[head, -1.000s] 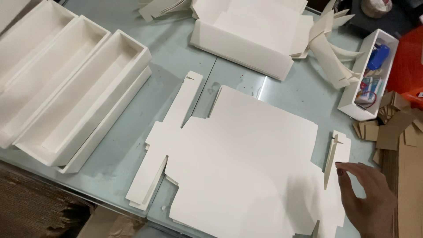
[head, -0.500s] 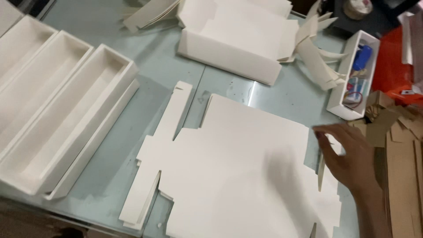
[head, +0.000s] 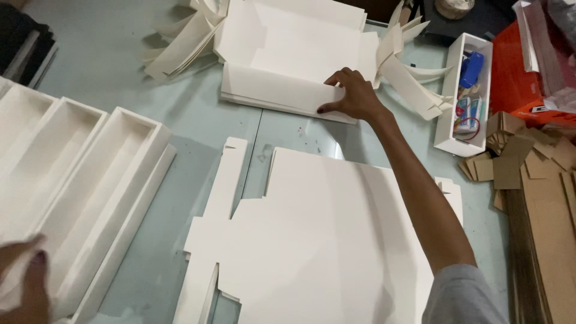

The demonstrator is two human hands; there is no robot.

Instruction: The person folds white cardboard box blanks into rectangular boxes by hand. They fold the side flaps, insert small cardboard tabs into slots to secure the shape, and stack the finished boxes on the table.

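White card box blanks are laid out across a pale blue-green glass tabletop.
The right hand is seen at upper centre, fingers pinching the front wall of a half-folded white cardboard box. The left hand, at lower left, is rested loosely open on a finished long white tray. A flat white die-cut sheet fills the lower centre; brown cardboard scraps are piled at right.
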